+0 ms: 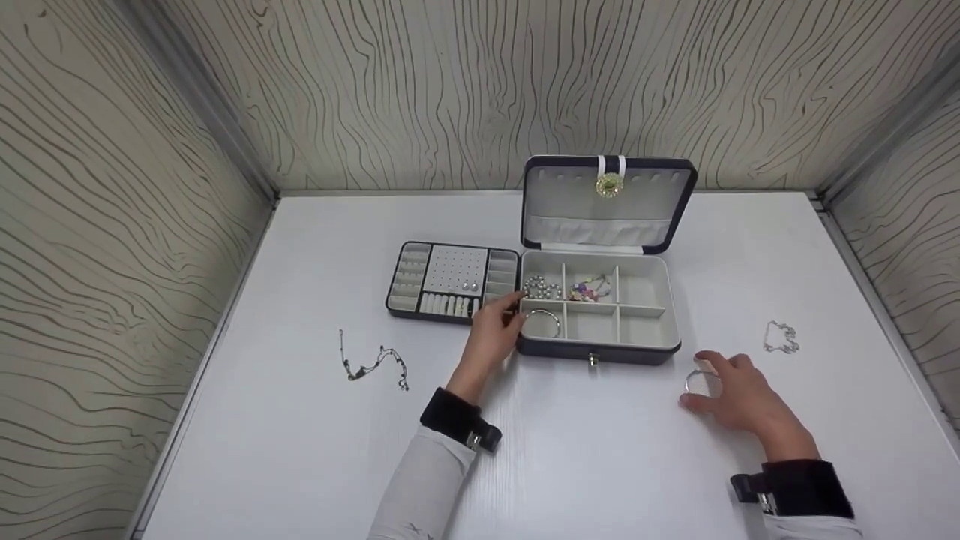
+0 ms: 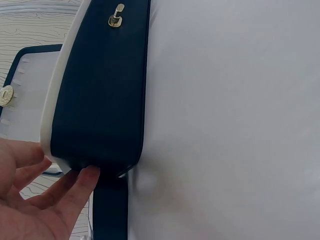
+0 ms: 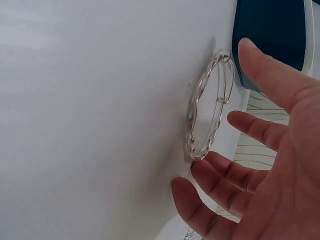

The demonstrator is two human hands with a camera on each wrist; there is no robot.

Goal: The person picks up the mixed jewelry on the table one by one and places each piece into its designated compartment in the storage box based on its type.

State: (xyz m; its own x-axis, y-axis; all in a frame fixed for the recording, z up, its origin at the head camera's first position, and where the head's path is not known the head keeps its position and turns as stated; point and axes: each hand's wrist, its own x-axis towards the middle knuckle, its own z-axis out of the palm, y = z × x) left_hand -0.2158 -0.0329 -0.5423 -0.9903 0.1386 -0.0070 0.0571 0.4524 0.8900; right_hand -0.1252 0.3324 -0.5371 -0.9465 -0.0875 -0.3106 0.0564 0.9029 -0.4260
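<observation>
On the white surface (image 1: 585, 450), released left fingers (image 2: 75, 197) touch the jewellery box (image 1: 634, 355), centre right, and loosely spread, ungripping right fingers (image 3: 215, 185) flank a silver bangle (image 3: 191, 117), lower right.

A white tabletop (image 1: 315, 247) stands enclosed by a back wall (image 1: 420, 90), a left wall (image 1: 90, 225) and a right wall (image 1: 919, 161), all pale and patterned with dark, wavy wood-grain lines. A gray left corner post (image 1: 206, 97) and right corner post (image 1: 892, 124) frame the space; soft light leaves a sheen across the white surface.
</observation>
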